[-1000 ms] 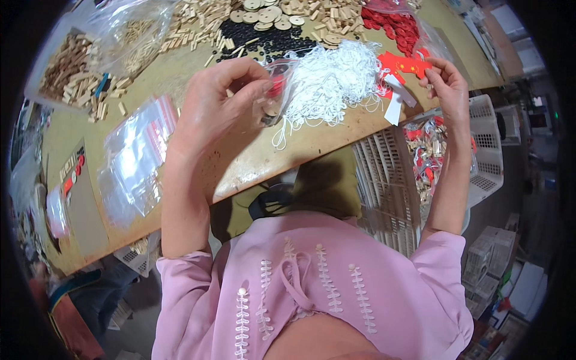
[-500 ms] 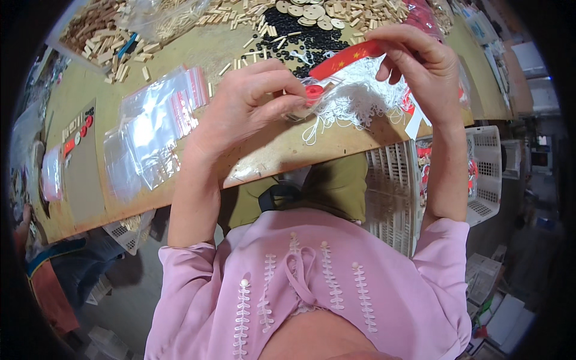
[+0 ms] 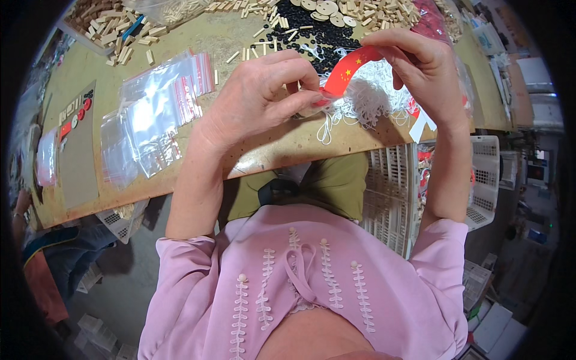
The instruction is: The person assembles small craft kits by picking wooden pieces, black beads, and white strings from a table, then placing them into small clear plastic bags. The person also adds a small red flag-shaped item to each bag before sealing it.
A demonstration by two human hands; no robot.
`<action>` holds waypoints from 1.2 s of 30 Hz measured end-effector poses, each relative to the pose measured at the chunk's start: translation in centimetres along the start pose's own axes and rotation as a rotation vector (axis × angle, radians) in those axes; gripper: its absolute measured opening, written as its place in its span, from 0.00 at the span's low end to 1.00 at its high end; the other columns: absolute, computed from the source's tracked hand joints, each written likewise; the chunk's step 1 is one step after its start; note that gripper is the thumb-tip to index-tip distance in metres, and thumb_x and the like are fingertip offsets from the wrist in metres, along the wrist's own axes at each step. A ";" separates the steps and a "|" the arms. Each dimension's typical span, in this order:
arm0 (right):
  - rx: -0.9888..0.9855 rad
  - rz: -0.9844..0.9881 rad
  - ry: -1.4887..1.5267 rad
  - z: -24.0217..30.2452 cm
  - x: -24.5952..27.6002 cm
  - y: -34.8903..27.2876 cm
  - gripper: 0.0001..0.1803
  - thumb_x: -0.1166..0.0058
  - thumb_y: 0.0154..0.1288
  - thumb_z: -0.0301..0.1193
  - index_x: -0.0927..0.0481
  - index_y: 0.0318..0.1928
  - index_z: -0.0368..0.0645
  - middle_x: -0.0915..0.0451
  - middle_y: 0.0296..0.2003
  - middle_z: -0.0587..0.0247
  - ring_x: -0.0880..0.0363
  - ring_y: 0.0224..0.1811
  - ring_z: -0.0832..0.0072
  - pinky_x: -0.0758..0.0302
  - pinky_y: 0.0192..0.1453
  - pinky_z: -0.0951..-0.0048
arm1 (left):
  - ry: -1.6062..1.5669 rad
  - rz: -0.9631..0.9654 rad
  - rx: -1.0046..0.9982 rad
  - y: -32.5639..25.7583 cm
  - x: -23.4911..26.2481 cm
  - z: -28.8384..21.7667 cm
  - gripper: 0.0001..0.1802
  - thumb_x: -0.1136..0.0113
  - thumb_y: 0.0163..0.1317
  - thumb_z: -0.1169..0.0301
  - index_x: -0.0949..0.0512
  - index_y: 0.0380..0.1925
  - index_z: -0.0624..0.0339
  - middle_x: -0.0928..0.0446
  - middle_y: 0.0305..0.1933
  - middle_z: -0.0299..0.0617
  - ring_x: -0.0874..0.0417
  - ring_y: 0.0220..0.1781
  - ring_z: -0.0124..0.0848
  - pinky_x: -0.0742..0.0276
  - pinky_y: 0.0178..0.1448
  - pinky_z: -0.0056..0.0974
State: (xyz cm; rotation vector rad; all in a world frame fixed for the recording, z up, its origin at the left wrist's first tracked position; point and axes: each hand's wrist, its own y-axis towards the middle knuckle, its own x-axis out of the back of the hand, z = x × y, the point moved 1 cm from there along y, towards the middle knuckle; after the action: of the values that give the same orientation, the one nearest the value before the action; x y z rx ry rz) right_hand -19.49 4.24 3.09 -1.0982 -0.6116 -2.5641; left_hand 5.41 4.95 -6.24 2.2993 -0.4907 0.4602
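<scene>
My left hand (image 3: 258, 96) is closed, thumb against fingers, on a small clear plastic bag (image 3: 309, 111) with something red in it; the rest of its contents is mostly hidden. Between the thumb and fingers of my right hand (image 3: 429, 78) is a bendy red strip (image 3: 347, 73) with yellow stars. The strip arches down from the right hand, and its lower end meets the bag beside my left fingertips. A heap of white cords (image 3: 372, 102) lies on the table beneath and behind both hands.
Flat clear zip bags (image 3: 144, 135) lie left on the table (image 3: 252, 144), beside a cardboard strip (image 3: 83, 171) bearing small parts. Behind are black rings (image 3: 318, 42), wooden discs (image 3: 327, 8) and a bin of wooden blocks (image 3: 108, 27). White baskets (image 3: 483, 180) stand right; another person's sleeve (image 3: 51, 243) shows left.
The red strip has bent from nearly straight into an arch, its lower end now at the bag. My left hand has shifted slightly right, and the view has shifted a little.
</scene>
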 end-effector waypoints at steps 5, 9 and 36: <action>0.027 -0.041 0.020 -0.5 -0.1 -0.8 0.15 0.45 0.70 0.17 0.12 0.52 0.42 0.13 0.35 0.72 0.25 0.24 0.90 0.27 0.27 0.84 | -0.071 0.013 0.070 -0.1 0.0 -0.2 0.05 0.31 0.62 0.76 0.18 0.35 0.64 0.19 0.36 0.41 0.16 0.40 0.35 0.22 0.46 0.37; 0.003 -0.003 0.157 -0.4 -0.2 -1.0 0.15 0.45 0.70 0.18 0.11 0.51 0.42 0.12 0.34 0.71 0.24 0.23 0.90 0.25 0.26 0.83 | -0.169 -0.025 0.125 -0.1 -0.2 0.2 0.04 0.31 0.64 0.76 0.17 0.36 0.65 0.18 0.36 0.39 0.17 0.40 0.31 0.23 0.47 0.35; -0.277 0.277 0.306 1.4 -4.7 -1.1 0.05 0.40 0.74 0.25 0.15 0.45 0.38 0.22 0.29 0.75 0.30 0.20 0.91 0.36 0.21 0.84 | -0.380 -0.195 0.229 -0.6 -1.3 1.4 0.04 0.28 0.60 0.75 0.15 0.32 0.63 0.20 0.34 0.36 0.19 0.40 0.27 0.23 0.48 0.34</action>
State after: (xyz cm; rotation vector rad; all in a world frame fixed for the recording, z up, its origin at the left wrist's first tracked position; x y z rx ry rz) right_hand -15.91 6.26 0.17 -0.7745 -0.0266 -2.5415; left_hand 4.81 4.64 -8.13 2.6384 -0.4033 -0.0218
